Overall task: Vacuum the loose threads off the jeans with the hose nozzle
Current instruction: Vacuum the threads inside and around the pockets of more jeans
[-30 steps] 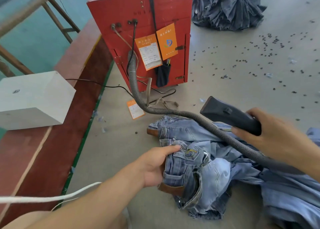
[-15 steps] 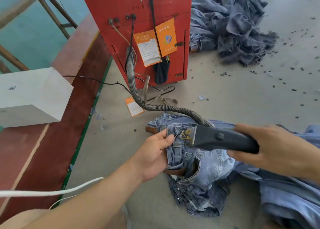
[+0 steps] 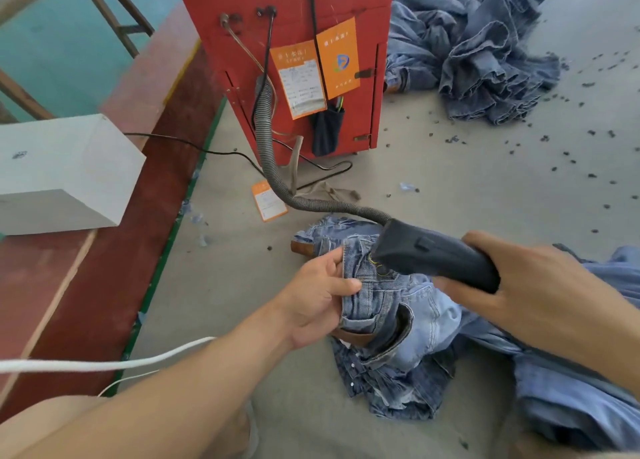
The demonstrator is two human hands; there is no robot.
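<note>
- While the nozzle (image 3: pixel 433 254) sits with its mouth against the waistband of the jeans (image 3: pixel 377 295), the right hand (image 3: pixel 540 285) is wrapped around its rear end, and the left hand (image 3: pixel 322 299) pinches the waistband edge between thumb and fingers. The jeans lie crumpled on the floor (image 3: pixel 467 181), lifted slightly at the held edge.
- Risk: fabric drawn into the nozzle. Cause: loose denim folds just beside the mouth; suction could seize the cloth instead of the yellow threads (image 3: pixel 375 262) and block the airflow.
- Risk: loss of tension. Cause: the left grip covers only a narrow strip of edge; a pull from the nozzle could slip it free, and the waistband would sag away.
- Risk: hose (image 3: pixel 277 178) drag. Cause: the hose bends sharply from the red cabinet (image 3: pixel 287 4) to the nozzle; a longer reach could pull it taut and jerk the nozzle off line.
- Risk: missed threads. Cause: much of the garment is bunched under itself, so threads inside the folds are hidden from the nozzle.
- Risk: fingers too close. Cause: the left fingertips (image 3: pixel 337 254) sit near the nozzle mouth.
</note>
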